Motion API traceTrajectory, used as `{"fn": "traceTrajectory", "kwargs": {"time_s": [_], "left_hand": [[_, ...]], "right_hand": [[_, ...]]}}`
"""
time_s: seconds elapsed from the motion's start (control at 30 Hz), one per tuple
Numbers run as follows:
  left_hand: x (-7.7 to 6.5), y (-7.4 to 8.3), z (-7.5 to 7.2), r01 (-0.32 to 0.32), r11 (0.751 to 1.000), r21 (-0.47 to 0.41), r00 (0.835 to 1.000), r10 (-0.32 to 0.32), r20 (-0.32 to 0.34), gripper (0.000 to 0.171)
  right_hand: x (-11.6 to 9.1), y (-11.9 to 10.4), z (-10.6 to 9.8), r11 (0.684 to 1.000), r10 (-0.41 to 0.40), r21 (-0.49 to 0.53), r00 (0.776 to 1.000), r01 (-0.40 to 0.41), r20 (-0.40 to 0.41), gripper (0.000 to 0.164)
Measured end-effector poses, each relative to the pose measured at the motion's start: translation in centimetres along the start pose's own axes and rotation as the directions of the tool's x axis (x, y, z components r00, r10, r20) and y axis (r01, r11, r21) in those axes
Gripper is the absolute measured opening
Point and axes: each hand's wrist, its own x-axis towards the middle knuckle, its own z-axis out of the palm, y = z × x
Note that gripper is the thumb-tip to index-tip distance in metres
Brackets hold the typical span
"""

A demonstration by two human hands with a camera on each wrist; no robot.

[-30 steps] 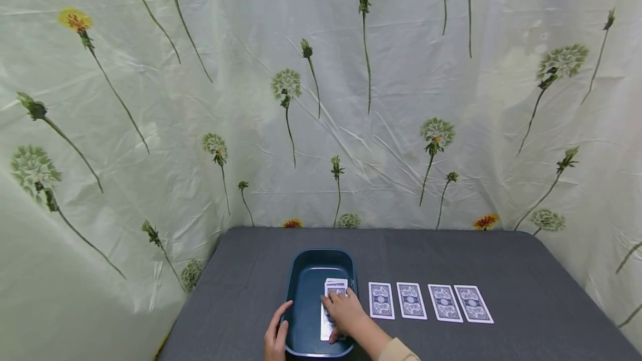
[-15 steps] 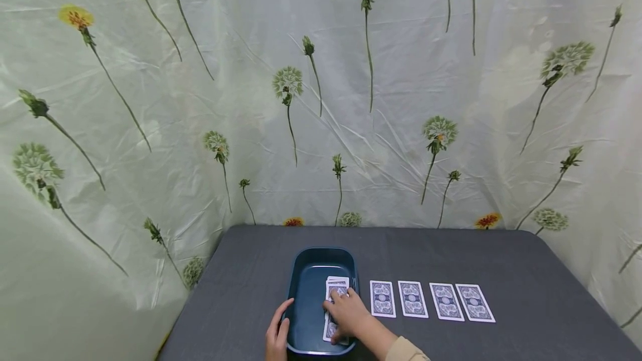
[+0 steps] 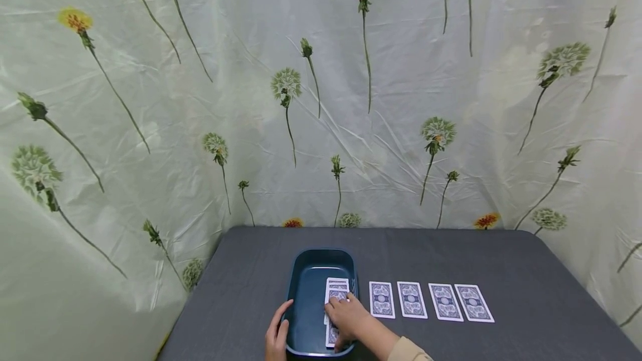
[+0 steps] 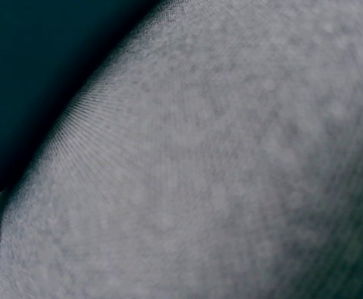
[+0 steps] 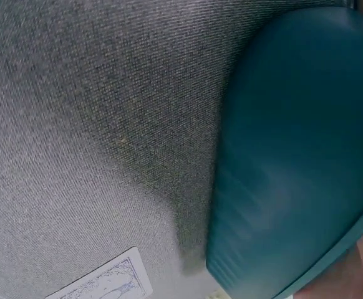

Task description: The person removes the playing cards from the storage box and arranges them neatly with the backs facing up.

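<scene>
A dark teal tray (image 3: 306,330) stands near the front of the table, with overlapping blue-backed playing cards (image 3: 337,281) along its right side, face down. My right hand (image 3: 347,317) reaches over the tray's right rim and holds the upper card (image 3: 332,336), fingers bent on its back and thumb by its near end. Part of that card is hidden under the hand. At the left rim rests my left hand (image 3: 277,332), its fingertips touching the tray. The left wrist view shows only the tray wall (image 4: 38,68) and cloth; the right wrist view shows the tray's outer wall (image 5: 300,143).
Several face-down cards lie in a row on the grey cloth right of the tray, from the nearest card (image 3: 382,299) to the farthest one (image 3: 473,303). A grey cloth covers the table (image 3: 241,272). Behind it hangs a pale flowered curtain (image 3: 321,144).
The upper card in the tray has slid toward me under my right hand, uncovering more of the cards beneath at the far end. My right fingers have drawn nearer. The left hand stays put.
</scene>
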Motion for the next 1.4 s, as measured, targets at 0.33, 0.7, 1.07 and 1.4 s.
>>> {"fn": "traceTrajectory", "kwargs": {"time_s": [0.33,0.7,1.07,1.4], "left_hand": [[-0.3,0.0,-0.2,-0.026,1.0,-0.004,0.999,0.026,-0.026,0.031],[-0.4,-0.1,-0.2,-0.053,0.999,0.0,0.998,0.053,-0.03,0.031],[-0.2,0.2,-0.2,-0.016,1.0,-0.02,1.0,0.016,0.007,0.032],[0.1,-0.2,0.1,-0.038,0.999,-0.015,0.999,0.037,-0.027,0.033]], "right_hand": [[0.4,1.7,-2.6,0.995,-0.02,0.096,0.989,0.034,-0.144,0.084],[-2.2,8.3,-5.0,0.982,0.132,0.167,0.945,-0.084,-0.301,0.09],[-9.5,18.2,-0.8,0.935,0.297,0.249,0.942,-0.253,-0.156,0.087],[-16.6,23.8,3.6,0.871,0.428,0.251,0.903,-0.423,0.037,0.081]]}}
